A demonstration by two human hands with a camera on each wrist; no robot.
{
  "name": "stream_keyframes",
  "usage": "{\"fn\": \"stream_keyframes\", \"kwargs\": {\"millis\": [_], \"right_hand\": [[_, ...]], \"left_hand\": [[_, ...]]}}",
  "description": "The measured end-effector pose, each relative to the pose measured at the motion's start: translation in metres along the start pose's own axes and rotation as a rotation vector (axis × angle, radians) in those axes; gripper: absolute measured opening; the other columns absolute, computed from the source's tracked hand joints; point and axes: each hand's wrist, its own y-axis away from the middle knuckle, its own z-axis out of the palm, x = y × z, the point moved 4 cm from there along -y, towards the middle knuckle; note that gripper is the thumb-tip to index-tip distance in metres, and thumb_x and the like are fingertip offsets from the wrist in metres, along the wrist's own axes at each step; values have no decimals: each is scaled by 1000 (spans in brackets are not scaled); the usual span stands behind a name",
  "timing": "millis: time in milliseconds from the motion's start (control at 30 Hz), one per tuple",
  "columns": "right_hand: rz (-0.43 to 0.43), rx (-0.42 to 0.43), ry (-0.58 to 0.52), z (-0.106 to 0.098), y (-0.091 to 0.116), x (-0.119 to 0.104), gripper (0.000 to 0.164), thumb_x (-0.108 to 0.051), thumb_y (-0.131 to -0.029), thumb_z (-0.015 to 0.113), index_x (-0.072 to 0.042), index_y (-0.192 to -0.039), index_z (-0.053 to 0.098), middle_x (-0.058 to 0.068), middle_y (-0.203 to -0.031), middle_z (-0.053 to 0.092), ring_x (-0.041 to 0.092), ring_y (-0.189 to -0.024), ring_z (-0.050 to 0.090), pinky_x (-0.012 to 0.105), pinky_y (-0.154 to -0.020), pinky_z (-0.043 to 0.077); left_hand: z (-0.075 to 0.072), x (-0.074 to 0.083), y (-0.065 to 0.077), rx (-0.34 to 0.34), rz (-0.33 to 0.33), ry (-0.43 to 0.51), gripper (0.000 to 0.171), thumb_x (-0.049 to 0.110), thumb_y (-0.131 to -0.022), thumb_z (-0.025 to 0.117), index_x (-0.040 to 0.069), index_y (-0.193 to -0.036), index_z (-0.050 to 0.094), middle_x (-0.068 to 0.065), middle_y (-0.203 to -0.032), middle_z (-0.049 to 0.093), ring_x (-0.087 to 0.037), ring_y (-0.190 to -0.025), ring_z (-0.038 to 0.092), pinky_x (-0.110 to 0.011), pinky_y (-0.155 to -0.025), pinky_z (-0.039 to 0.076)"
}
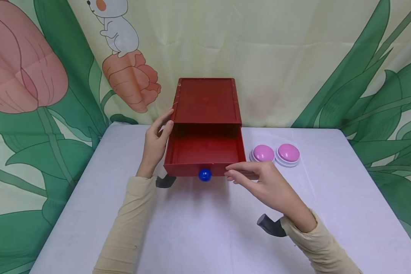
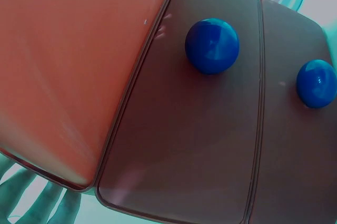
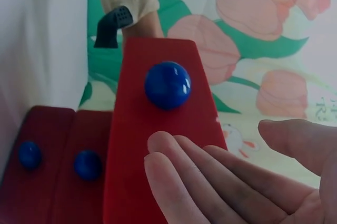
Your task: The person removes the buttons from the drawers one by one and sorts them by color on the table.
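A red drawer cabinet (image 1: 205, 101) stands at the back middle of the table. Its top drawer (image 1: 205, 150) is pulled out, with a bare red floor and a round blue knob (image 1: 205, 175) on its front. My left hand (image 1: 156, 142) rests along the cabinet's left side, fingers extended. At the right end of the drawer front is my right hand (image 1: 260, 180), its straight fingers overlapping that corner. The right wrist view shows those fingers (image 3: 195, 182) extended flat before the red front, below the knob. Two lower drawers with blue knobs (image 2: 211, 46) remain closed in the left wrist view.
Two pink dome buttons (image 1: 263, 153) on white bases sit right of the drawer, just beyond my right hand. A white cloth covers the table (image 1: 198, 228). Behind hangs a printed curtain (image 1: 281, 68) with tulips and a rabbit. Dark camera mounts (image 1: 271, 225) stick out at both wrists.
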Motion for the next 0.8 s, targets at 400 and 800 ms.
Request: {"fn": "stream_keyframes", "kwargs": {"millis": [400,800], "right_hand": [[28,-86,-101,22,-9,6,28,-24,-99,61,-9,-121,71,-1,-103,76,4,-86,73,26,-84,58],[72,-122,-181,36,-17,9,30,-31,-101,58,-8,-114,74,0,-99,76,8,-86,73,26,-81,59]], "left_hand": [[0,1,0,2,3,-5,44,12,-103,50,3,-146,48,-9,-152,47,-23,-132,50,-43,-108,45],[0,0,1,0,13,4,44,12,-103,50,2,-146,48,-9,-152,47,-22,-131,50,-42,-108,46]]}}
